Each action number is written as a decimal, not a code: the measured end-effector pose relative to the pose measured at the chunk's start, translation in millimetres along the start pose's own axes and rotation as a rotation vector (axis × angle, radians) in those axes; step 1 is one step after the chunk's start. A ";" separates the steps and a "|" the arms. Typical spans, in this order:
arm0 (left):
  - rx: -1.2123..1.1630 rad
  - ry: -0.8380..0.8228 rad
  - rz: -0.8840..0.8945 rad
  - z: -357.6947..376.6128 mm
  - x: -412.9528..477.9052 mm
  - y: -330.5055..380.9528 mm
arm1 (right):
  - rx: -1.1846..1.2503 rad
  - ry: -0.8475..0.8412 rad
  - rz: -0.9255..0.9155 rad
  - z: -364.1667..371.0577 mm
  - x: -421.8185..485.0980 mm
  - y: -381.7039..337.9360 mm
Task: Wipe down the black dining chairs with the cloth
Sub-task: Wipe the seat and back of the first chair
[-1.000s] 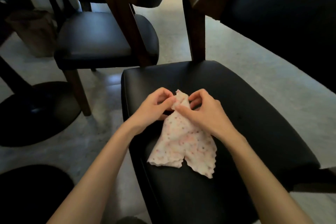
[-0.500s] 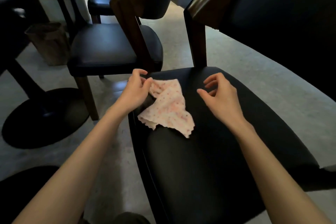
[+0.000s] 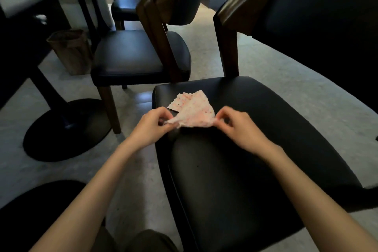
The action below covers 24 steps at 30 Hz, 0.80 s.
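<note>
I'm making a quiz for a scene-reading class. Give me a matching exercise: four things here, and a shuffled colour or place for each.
Things:
1 cloth
2 basket
3 table base
4 near seat

Descriptions:
A round, black, flat on the floor
B black, under the cloth
C brown, on the floor at far left
D pale, speckled, pinched by left hand and right hand

Pairs: 1-D, 2-C, 3-A, 4-B
</note>
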State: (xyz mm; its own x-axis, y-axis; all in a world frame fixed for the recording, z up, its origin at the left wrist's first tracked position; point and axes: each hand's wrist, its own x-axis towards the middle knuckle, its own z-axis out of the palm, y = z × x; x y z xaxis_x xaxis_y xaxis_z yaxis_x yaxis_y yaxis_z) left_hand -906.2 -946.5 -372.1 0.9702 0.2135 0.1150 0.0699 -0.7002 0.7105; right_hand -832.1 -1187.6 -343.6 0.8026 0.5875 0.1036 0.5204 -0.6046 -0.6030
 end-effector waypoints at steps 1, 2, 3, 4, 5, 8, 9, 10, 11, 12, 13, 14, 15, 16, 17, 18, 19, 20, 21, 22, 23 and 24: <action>-0.081 0.013 -0.004 -7.8 5.8 11.3 | 0.086 0.077 0.019 -7.5 4.3 -4.6; -0.140 0.037 0.003 -17.2 12.9 22.3 | 0.169 0.151 0.031 -16.1 8.9 -10.2; -0.165 0.075 0.020 -27.2 20.1 33.3 | 0.258 0.212 0.034 -25.6 13.5 -16.9; -0.175 0.115 0.045 -37.3 28.3 42.9 | 0.355 0.263 0.033 -35.9 18.9 -24.4; -0.179 0.154 0.073 -48.0 35.8 53.6 | 0.454 0.317 0.034 -47.1 23.8 -32.4; -0.209 0.295 0.165 -77.1 55.8 83.9 | 0.622 0.543 0.028 -81.0 38.7 -50.0; -0.183 0.363 0.185 -86.7 61.1 94.1 | 0.609 0.623 0.019 -91.1 43.8 -53.3; -0.129 0.428 0.197 -95.1 65.7 102.8 | 0.576 0.689 0.013 -99.3 49.1 -55.5; -0.061 0.477 0.204 -101.9 70.3 109.3 | 0.539 0.735 0.016 -105.9 55.0 -56.7; 0.008 0.506 0.207 -106.6 75.5 113.6 | 0.500 0.754 0.025 -110.9 60.5 -57.6; 0.067 0.522 0.206 -108.9 80.1 116.6 | 0.463 0.747 0.037 -114.3 65.6 -57.9; 0.106 0.535 0.205 -109.2 84.2 118.0 | 0.430 0.723 0.047 -116.1 69.9 -57.9; 0.118 0.550 0.208 -107.8 88.0 117.6 | 0.404 0.702 0.050 -117.2 72.0 -58.4; 0.111 0.571 0.223 -105.8 90.4 116.6 | 0.380 0.697 0.052 -117.5 72.7 -58.0; 0.096 0.586 0.249 -103.2 90.7 114.7 | 0.360 0.714 0.051 -116.9 70.8 -57.6; 0.075 0.593 0.281 -100.2 88.5 112.3 | 0.343 0.741 0.051 -114.7 66.3 -56.7; 0.051 0.589 0.313 -97.1 84.4 109.1 | 0.335 0.769 0.049 -111.2 59.9 -54.9; 0.028 0.570 0.346 -93.9 78.0 104.7 | 0.334 0.789 0.043 -105.4 51.7 -52.0; 0.003 0.528 0.374 -90.2 70.2 99.3 | 0.337 0.795 0.034 -97.4 42.3 -47.5; -0.023 0.458 0.390 -85.4 61.5 92.3 | 0.341 0.784 0.025 -87.9 31.7 -42.0; -0.051 0.368 0.397 -79.8 52.0 84.6 | 0.349 0.758 0.020 -77.8 20.5 -36.0; -0.074 0.277 0.390 -73.1 42.9 75.4 | 0.362 0.722 0.023 -68.4 9.1 -30.0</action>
State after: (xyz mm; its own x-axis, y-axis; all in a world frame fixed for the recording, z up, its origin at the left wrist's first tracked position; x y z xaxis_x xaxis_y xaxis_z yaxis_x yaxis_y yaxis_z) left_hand -876.2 -940.4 -262.8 0.8214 0.1251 0.5564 -0.3137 -0.7157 0.6240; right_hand -820.5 -1200.9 -270.5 0.8665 0.0095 0.4992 0.4743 -0.3276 -0.8171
